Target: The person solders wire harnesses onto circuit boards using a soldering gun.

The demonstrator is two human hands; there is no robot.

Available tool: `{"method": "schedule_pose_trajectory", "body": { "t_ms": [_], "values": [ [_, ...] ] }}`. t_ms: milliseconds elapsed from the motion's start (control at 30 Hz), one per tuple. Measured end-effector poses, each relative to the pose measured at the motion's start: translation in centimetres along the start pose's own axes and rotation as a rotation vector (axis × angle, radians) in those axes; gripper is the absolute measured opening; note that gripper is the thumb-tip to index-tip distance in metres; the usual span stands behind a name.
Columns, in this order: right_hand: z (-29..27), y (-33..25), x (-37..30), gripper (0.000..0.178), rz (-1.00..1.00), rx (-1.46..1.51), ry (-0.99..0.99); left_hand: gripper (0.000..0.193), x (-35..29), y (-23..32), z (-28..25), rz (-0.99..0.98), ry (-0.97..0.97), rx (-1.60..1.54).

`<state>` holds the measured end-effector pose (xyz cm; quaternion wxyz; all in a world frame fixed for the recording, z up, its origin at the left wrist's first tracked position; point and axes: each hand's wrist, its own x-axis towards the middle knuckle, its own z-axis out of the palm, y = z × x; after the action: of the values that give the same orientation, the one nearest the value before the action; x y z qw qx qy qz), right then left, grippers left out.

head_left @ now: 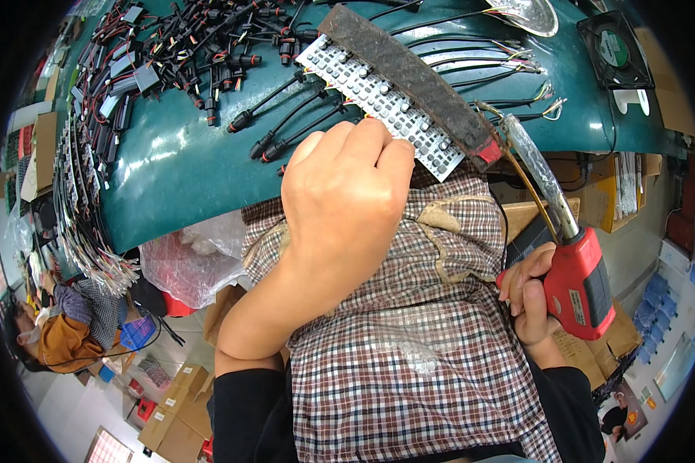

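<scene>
My left hand (pixel 347 185) is closed with its knuckles up at the near edge of a white circuit board panel (pixel 394 110). Its fingertips and whatever they may pinch are hidden beneath it. A dark, worn bar (pixel 409 73) with a red end lies along the panel's far side. In my right hand (pixel 534 297) is a red and black soldering gun (pixel 581 285), its long metal barrel pointing up and its thin tip close to the bar's red end. Short black cables with connectors (pixel 274 147) stick out from the panel to the left of my left hand.
The green table (pixel 170 185) carries a heap of black connector cables (pixel 224 46) and several stripped cables (pixel 471 73) beyond the bar. A black fan (pixel 614 50) and a metal dish (pixel 529 14) stand far right. Another person (pixel 85 316) sits at left, beside cardboard boxes (pixel 181 413).
</scene>
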<state>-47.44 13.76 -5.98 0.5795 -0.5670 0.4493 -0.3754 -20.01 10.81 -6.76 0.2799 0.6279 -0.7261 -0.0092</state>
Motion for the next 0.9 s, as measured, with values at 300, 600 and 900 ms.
{"method": "schedule_pose_trajectory", "body": {
  "t_ms": [300,600,900],
  "values": [
    [0.0,0.0,0.2,0.03,-0.002,0.004,-0.027,0.02,-0.3,0.2,0.2,-0.038,0.016,-0.01],
    [0.5,-0.1,0.8,0.029,-0.036,0.041,-0.031,0.024,-0.8,0.5,0.7,-0.129,0.104,-0.136],
    [1.0,0.1,1.3,0.023,-0.084,0.089,0.017,0.021,-2.2,0.0,0.1,-0.174,0.154,-0.208]
  ]
}}
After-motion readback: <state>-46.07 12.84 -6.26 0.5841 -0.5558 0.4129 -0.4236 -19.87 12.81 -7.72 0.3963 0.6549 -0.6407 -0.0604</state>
